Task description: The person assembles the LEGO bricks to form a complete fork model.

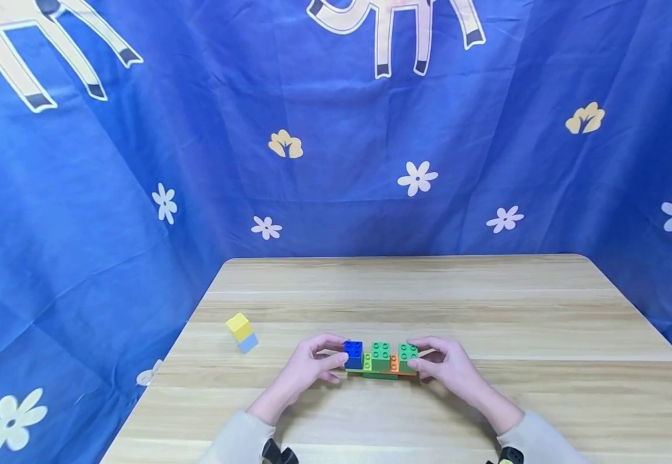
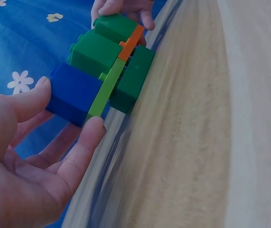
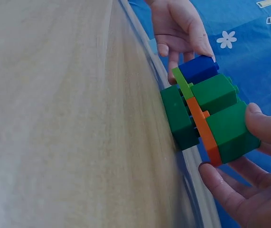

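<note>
A toy-brick assembly stands on the wooden table in front of the person. Its bottom is a dark green brick, bearing a lime green plate and an orange plate laid end to end. On top sit a blue brick at the left, a green brick in the middle and another green brick at the right. Thumb and fingers of the left hand pinch the blue brick, with one fingertip at the lime plate's end. The right hand pinches the right green brick, a fingertip by the orange plate's end.
Left of the hands, a yellow block and a light blue block stand together on the table. A blue patterned cloth hangs behind the table and along its sides.
</note>
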Action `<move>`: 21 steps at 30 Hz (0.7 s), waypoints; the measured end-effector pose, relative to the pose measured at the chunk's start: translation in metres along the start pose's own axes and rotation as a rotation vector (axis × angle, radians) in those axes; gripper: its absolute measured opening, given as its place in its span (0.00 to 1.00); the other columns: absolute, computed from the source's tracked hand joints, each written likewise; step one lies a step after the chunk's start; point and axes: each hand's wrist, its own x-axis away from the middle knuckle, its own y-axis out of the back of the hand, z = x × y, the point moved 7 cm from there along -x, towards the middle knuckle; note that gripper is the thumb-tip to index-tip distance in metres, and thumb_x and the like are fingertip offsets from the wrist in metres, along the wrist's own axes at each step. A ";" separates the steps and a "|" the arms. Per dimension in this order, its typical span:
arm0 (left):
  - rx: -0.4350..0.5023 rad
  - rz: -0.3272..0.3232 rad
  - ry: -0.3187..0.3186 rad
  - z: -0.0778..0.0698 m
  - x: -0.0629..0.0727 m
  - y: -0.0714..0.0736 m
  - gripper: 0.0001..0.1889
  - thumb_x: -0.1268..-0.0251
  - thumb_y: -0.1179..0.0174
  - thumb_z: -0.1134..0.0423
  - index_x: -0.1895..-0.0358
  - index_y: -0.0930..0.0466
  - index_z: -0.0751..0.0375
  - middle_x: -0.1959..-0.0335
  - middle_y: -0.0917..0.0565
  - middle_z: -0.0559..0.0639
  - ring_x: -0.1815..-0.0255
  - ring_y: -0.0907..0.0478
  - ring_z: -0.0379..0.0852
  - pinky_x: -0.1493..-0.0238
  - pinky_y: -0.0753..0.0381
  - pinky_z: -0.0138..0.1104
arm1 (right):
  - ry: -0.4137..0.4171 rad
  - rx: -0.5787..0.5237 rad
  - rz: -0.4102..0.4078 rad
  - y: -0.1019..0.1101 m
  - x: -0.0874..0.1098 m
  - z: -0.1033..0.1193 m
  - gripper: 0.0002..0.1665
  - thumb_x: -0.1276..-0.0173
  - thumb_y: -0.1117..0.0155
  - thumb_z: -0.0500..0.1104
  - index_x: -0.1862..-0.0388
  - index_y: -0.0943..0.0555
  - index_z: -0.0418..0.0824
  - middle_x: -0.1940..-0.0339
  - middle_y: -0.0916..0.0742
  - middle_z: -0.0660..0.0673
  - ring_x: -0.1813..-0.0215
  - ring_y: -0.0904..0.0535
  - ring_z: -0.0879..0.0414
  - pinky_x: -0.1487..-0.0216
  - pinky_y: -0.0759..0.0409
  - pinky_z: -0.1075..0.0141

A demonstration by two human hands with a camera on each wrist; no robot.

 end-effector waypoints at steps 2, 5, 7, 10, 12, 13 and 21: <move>-0.001 0.005 0.000 0.001 0.000 0.000 0.22 0.43 0.35 0.61 0.46 0.26 0.66 0.51 0.23 0.61 0.59 0.20 0.55 0.64 0.18 0.48 | -0.003 0.004 -0.004 0.000 0.000 0.000 0.29 0.44 0.30 0.41 0.45 0.25 0.31 0.57 0.17 0.35 0.65 0.19 0.42 0.65 0.17 0.56; 0.003 0.010 0.005 0.002 -0.001 0.001 0.22 0.44 0.35 0.61 0.47 0.26 0.66 0.51 0.23 0.61 0.59 0.20 0.56 0.65 0.18 0.48 | -0.017 0.014 -0.006 0.000 0.000 -0.001 0.28 0.44 0.30 0.39 0.45 0.25 0.31 0.59 0.17 0.35 0.66 0.19 0.41 0.65 0.17 0.56; 0.001 0.012 0.013 0.002 -0.001 0.001 0.21 0.44 0.35 0.61 0.48 0.26 0.66 0.52 0.22 0.60 0.59 0.20 0.56 0.65 0.18 0.49 | -0.015 0.015 -0.002 -0.001 -0.001 0.000 0.28 0.44 0.30 0.39 0.45 0.25 0.30 0.60 0.17 0.35 0.67 0.19 0.40 0.65 0.17 0.55; -0.002 0.012 0.021 0.001 -0.001 0.000 0.20 0.44 0.35 0.61 0.49 0.25 0.66 0.52 0.22 0.60 0.59 0.20 0.55 0.65 0.18 0.48 | -0.008 0.008 0.000 -0.001 -0.001 0.000 0.29 0.45 0.29 0.40 0.46 0.24 0.31 0.61 0.16 0.35 0.68 0.19 0.40 0.66 0.17 0.56; -0.005 0.016 0.026 0.001 -0.002 0.000 0.20 0.44 0.34 0.61 0.50 0.25 0.66 0.52 0.22 0.59 0.59 0.20 0.55 0.65 0.18 0.48 | -0.009 0.008 0.001 -0.001 -0.002 -0.001 0.29 0.46 0.29 0.41 0.46 0.24 0.31 0.61 0.16 0.36 0.68 0.19 0.40 0.66 0.17 0.55; -0.004 0.018 0.030 0.000 -0.002 -0.001 0.20 0.45 0.34 0.61 0.50 0.24 0.66 0.53 0.21 0.59 0.59 0.20 0.55 0.65 0.18 0.48 | -0.013 0.003 0.000 -0.001 -0.002 -0.002 0.29 0.46 0.28 0.42 0.47 0.23 0.32 0.61 0.16 0.36 0.67 0.19 0.40 0.65 0.17 0.55; -0.019 0.029 0.044 0.001 -0.005 0.000 0.19 0.45 0.34 0.61 0.52 0.24 0.66 0.54 0.21 0.59 0.60 0.20 0.60 0.68 0.17 0.47 | -0.037 0.003 -0.022 0.001 -0.005 -0.004 0.28 0.48 0.27 0.44 0.48 0.22 0.35 0.62 0.16 0.39 0.66 0.18 0.44 0.66 0.17 0.55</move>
